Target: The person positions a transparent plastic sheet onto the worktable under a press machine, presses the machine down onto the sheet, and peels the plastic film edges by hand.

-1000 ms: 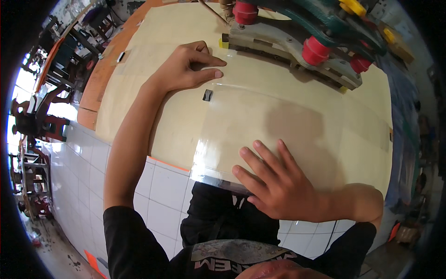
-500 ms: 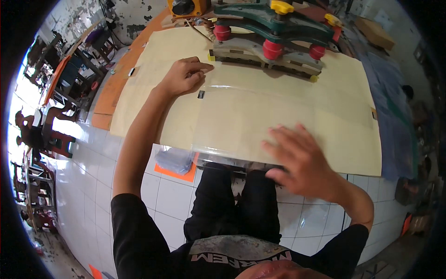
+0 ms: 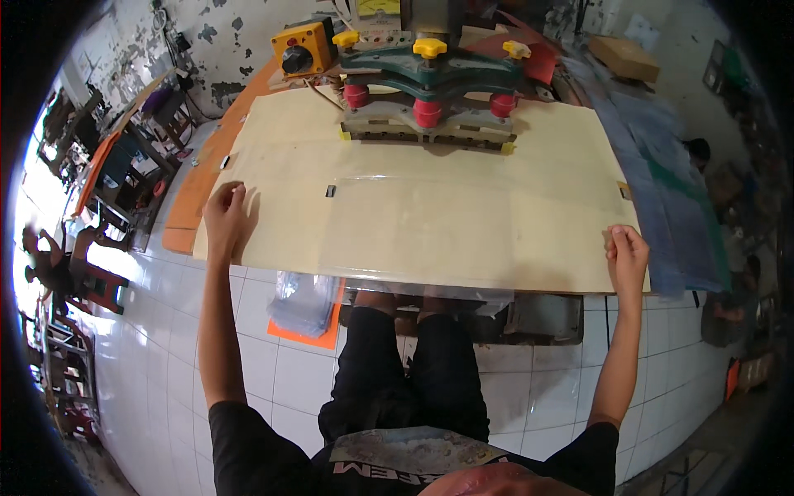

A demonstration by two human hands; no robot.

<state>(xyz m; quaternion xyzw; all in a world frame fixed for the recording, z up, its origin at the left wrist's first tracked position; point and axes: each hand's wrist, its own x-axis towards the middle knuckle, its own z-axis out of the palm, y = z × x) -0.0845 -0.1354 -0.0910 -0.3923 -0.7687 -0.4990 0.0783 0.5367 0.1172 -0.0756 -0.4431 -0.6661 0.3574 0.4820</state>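
Observation:
A clear plastic sheet (image 3: pixel 413 223) lies flat on the cream board (image 3: pixel 273 149), hanging a little over its front edge. My left hand (image 3: pixel 223 217) hovers over the board's left end, fingers curled in, casting a shadow beside it. At the board's right end is my right hand (image 3: pixel 627 250), its fingers bent together near the edge. I see nothing held in either hand. Beyond the sheet, a press head (image 3: pixel 430 124) with green arms, red spacers and yellow knobs hangs over the board. A small dark tab (image 3: pixel 331 191) sits by the sheet's upper left corner.
A yellow switch box (image 3: pixel 302 51) with a black knob stands at the back left. Bluish plastic sheets (image 3: pixel 662 165) drape along the right. Below the front edge are a stack of clear plastic (image 3: pixel 304 302) on orange and a dark bin (image 3: pixel 546 319).
My left hand has moved left and nearer, away from the press. The right hand has swung from the sheet's front to the board's right end, its spread fingers now curled. The view has shifted.

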